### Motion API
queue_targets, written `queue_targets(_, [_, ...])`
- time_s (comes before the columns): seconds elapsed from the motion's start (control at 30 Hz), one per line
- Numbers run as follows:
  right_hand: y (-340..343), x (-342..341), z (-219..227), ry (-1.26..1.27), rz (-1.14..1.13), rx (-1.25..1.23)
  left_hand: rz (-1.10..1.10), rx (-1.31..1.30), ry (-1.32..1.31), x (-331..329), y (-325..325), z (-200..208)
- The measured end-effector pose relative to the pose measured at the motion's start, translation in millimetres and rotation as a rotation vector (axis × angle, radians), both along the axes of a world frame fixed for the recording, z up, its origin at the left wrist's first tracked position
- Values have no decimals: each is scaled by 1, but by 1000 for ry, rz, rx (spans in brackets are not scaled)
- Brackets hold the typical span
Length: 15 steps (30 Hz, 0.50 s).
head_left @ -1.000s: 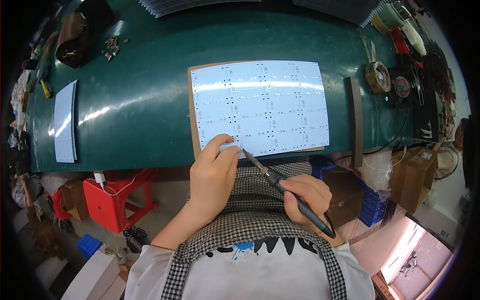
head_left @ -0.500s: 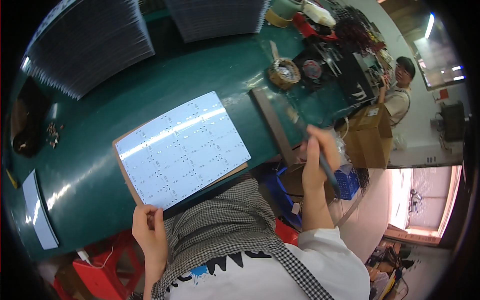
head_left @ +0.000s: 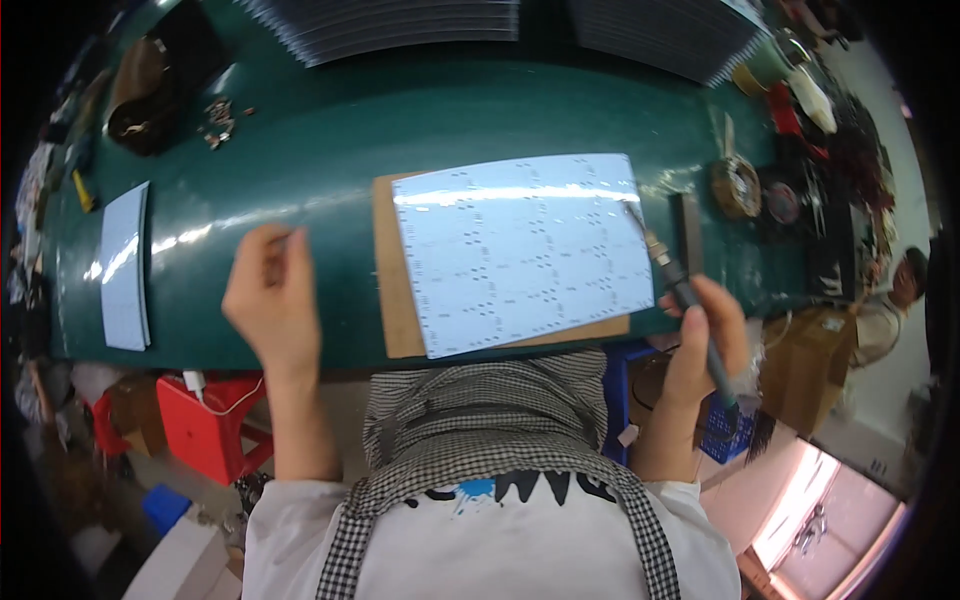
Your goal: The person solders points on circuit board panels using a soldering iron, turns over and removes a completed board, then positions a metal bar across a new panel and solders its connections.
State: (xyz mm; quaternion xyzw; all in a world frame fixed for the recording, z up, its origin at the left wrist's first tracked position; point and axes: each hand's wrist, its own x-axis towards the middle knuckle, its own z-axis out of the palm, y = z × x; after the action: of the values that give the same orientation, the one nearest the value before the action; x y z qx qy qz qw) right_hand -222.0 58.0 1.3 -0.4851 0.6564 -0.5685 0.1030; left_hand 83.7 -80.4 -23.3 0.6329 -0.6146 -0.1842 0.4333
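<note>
White and thin, the rectangular circuit panel with rows of small dark marks (head_left: 520, 250) is laid on a brown flat backing board (head_left: 388, 270), which is itself supported by the green glossy tabletop (head_left: 330, 130). The panel's long axis is set roughly left to right, with the right end angled a little away from the body, so that it is skewed against the board: brown is left exposed along the left side and under the lower right edge.

From the right hand (head_left: 710, 335), the panel is found to the left and slightly farther from the body. By that hand a dark grey, pen-shaped soldering iron with a slim metal shaft (head_left: 685, 290) is gripped, thumb and fingers closed about its handle. The iron is slanted up and leftward, and its tip is seen over the panel's right margin; whether contact is made cannot be told.

The left hand (head_left: 275, 290) is placed farther off, left of the board and clear of the panel. Its fingers are curled in towards the thumb; whether anything small is pinched there cannot be told. Of the two, the right hand is the nearer to the panel.
</note>
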Motion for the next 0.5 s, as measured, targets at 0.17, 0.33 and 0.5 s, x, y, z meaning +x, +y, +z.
queue_targets(0.17, [-51,54,2,32,370,19,-241,21,-109,-38,-10,0])
queue_targets(0.33, [-84,77,-4,-3,425,167,-304,112,6,-43,-19,-11])
queue_targets(0.5, [-93,84,-10,20,416,159,-327,136,-27,-42,-22,-15])
